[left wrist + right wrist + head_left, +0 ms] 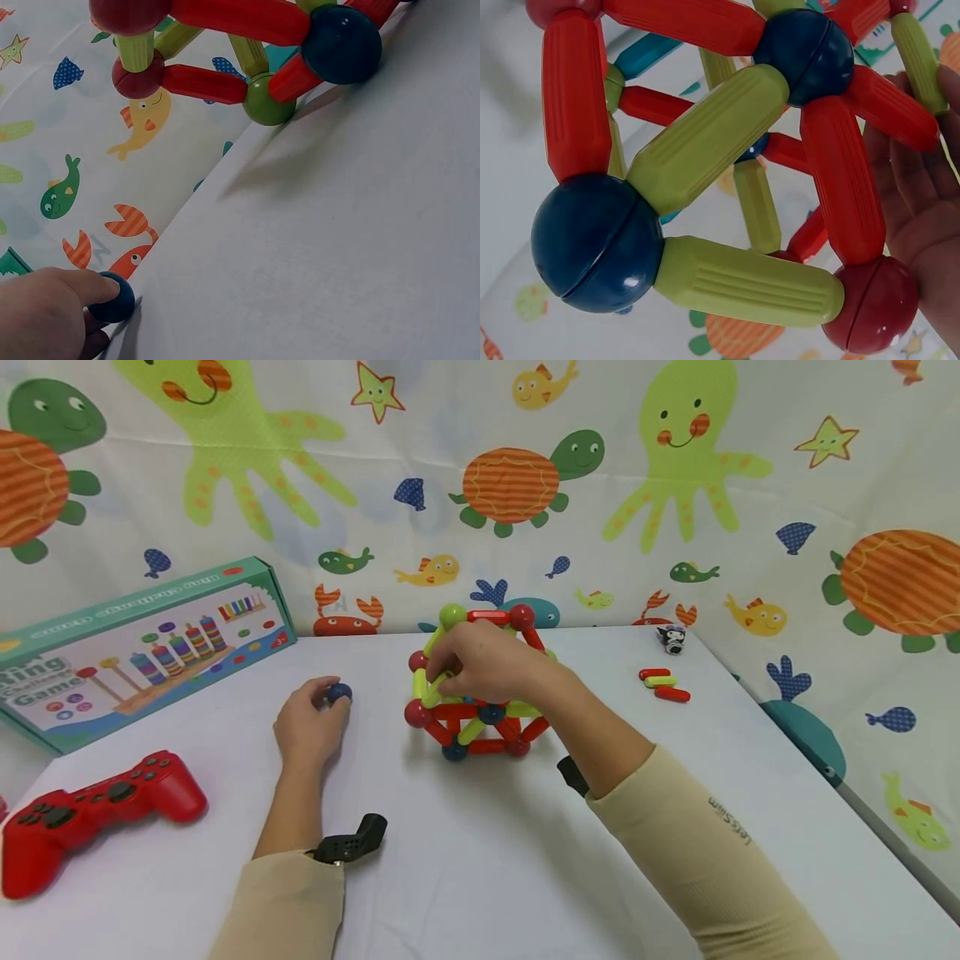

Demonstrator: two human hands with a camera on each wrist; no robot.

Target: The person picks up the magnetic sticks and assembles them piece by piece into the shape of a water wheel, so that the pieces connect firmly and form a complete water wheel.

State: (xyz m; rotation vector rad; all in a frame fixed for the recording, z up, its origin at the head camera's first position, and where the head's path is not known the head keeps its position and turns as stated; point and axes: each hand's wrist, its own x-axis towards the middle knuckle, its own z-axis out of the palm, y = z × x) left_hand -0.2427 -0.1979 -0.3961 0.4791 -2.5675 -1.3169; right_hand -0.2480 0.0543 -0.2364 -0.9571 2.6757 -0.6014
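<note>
A framework of red and yellow-green rods joined by coloured balls [487,746] stands on the white table. My right hand [495,656] reaches over its top left and pinches a yellow-green rod [435,692] beside the red balls. In the right wrist view, the framework's near rods and balls [750,289] partly cover the right hand [915,195]. Left of the framework, my left hand [309,731] holds a loose dark blue ball [340,692] at the tabletop. The left wrist view shows thumb and fingers round that ball [116,301].
Loose red and yellow-green rods [667,687] lie to the right, with a small black-and-white figure [672,639] behind them. A red game controller [112,806] lies at the left. A ring game box [150,652] stands behind it, near the patterned cloth [420,435].
</note>
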